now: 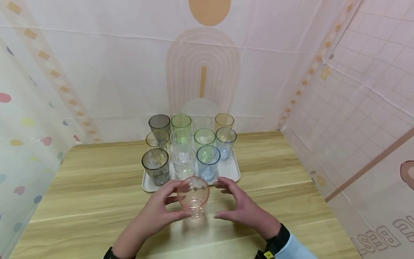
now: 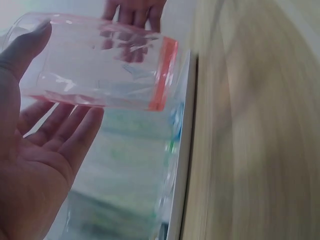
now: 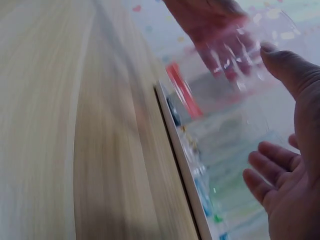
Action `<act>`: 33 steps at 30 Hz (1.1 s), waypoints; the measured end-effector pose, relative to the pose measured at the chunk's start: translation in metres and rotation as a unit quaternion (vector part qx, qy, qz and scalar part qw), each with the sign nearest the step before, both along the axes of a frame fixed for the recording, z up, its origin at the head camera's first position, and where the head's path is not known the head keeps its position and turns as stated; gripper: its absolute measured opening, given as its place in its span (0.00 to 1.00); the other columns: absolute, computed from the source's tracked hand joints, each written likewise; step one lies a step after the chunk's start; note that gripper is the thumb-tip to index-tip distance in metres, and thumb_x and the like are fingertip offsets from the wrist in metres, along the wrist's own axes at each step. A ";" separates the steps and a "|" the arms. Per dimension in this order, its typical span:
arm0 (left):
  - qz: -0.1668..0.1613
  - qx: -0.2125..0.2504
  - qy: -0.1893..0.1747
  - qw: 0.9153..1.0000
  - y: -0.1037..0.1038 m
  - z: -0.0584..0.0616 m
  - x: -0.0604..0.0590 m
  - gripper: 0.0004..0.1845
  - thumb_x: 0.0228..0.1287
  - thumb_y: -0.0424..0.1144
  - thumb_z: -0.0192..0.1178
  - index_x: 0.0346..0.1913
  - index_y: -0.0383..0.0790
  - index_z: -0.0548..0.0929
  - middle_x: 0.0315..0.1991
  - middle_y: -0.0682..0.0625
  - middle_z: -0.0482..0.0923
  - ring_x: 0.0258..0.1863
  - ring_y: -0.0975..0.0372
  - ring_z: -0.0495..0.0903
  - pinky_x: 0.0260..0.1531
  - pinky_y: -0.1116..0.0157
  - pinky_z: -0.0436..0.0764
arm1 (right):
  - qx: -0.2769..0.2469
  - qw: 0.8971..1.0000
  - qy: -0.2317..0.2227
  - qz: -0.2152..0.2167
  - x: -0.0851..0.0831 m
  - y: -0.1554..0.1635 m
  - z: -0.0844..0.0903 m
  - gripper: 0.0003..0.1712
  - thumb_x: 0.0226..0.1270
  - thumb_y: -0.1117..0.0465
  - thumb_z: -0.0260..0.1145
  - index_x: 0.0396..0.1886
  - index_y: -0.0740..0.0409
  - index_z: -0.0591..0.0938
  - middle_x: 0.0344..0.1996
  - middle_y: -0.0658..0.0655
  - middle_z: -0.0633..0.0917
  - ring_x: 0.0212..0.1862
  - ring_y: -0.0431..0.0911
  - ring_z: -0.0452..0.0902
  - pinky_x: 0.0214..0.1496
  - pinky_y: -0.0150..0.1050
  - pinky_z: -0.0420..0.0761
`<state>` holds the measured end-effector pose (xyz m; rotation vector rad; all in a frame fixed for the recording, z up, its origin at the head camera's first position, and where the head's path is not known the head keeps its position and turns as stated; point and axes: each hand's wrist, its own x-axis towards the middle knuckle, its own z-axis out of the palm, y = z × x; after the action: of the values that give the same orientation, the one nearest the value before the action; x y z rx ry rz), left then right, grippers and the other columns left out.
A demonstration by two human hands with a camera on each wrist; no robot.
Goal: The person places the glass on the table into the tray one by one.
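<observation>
A clear pink tumbler [image 1: 195, 194] is in my left hand [image 1: 160, 210], above the wooden table just in front of the white tray. The left wrist view shows the thumb on one side of the tumbler [image 2: 100, 65] and the fingers against the other. A red band runs round its base. Facing it from the right, my right hand [image 1: 240, 205] has its fingers spread and a gap between it and the pink wall. In the right wrist view this hand [image 3: 295, 170] holds nothing.
On the white tray [image 1: 234, 172] stand several clear tumblers in rows: a grey one [image 1: 156, 167] at the front left, a blue one [image 1: 208, 163] at the front right, with green, amber and colourless ones among them. A patterned cloth [image 1: 129, 72] hangs behind the table [image 1: 275, 172].
</observation>
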<state>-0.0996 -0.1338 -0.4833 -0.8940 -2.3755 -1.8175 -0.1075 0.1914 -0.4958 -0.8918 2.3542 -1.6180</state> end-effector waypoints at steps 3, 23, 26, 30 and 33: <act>-0.011 0.003 -0.004 1.000 0.012 0.001 -0.001 0.40 0.56 0.36 0.88 0.71 0.41 0.81 0.64 0.45 0.82 0.63 0.53 0.83 0.57 0.56 0.90 | -0.023 1.000 -0.004 0.011 0.002 -0.010 0.004 0.60 0.62 0.65 0.87 0.87 0.43 0.62 0.77 0.52 0.77 0.78 0.52 0.72 0.81 0.53 0.73; -0.003 -0.103 0.036 0.994 0.018 0.000 0.000 0.44 0.58 0.51 0.87 0.76 0.55 0.78 0.69 0.58 0.79 0.69 0.59 0.79 0.66 0.50 0.85 | -0.051 0.997 -0.049 0.014 0.006 -0.029 0.007 0.54 0.60 0.63 0.89 0.81 0.38 0.71 0.72 0.46 0.82 0.74 0.51 0.78 0.78 0.53 0.77; 0.028 -0.135 0.053 0.989 0.005 -0.005 0.001 0.46 0.58 0.50 0.87 0.78 0.52 0.76 0.71 0.55 0.79 0.70 0.57 0.79 0.67 0.48 0.84 | -0.038 0.997 -0.062 -0.007 0.005 -0.024 0.004 0.54 0.60 0.62 0.89 0.81 0.35 0.70 0.71 0.44 0.82 0.73 0.53 0.79 0.78 0.53 0.76; 0.092 -0.188 0.067 0.976 -0.021 -0.012 0.005 0.47 0.58 0.51 0.87 0.79 0.46 0.76 0.73 0.48 0.79 0.72 0.51 0.78 0.71 0.41 0.79 | -0.032 0.998 -0.052 -0.034 0.003 -0.013 -0.001 0.54 0.60 0.61 0.89 0.82 0.37 0.70 0.71 0.47 0.82 0.72 0.55 0.80 0.77 0.52 0.77; 0.137 -0.216 0.069 0.964 -0.043 -0.014 0.007 0.48 0.59 0.52 0.86 0.78 0.42 0.76 0.73 0.44 0.78 0.72 0.46 0.78 0.72 0.37 0.74 | -0.035 0.998 -0.035 -0.049 0.003 -0.002 -0.003 0.55 0.61 0.63 0.88 0.83 0.42 0.69 0.72 0.53 0.82 0.72 0.56 0.80 0.77 0.56 0.77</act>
<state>-0.0922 -0.1763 -0.4976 -0.6398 -2.6849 -1.1244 -0.1047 0.1894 -0.4985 -0.7303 2.3416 -1.7474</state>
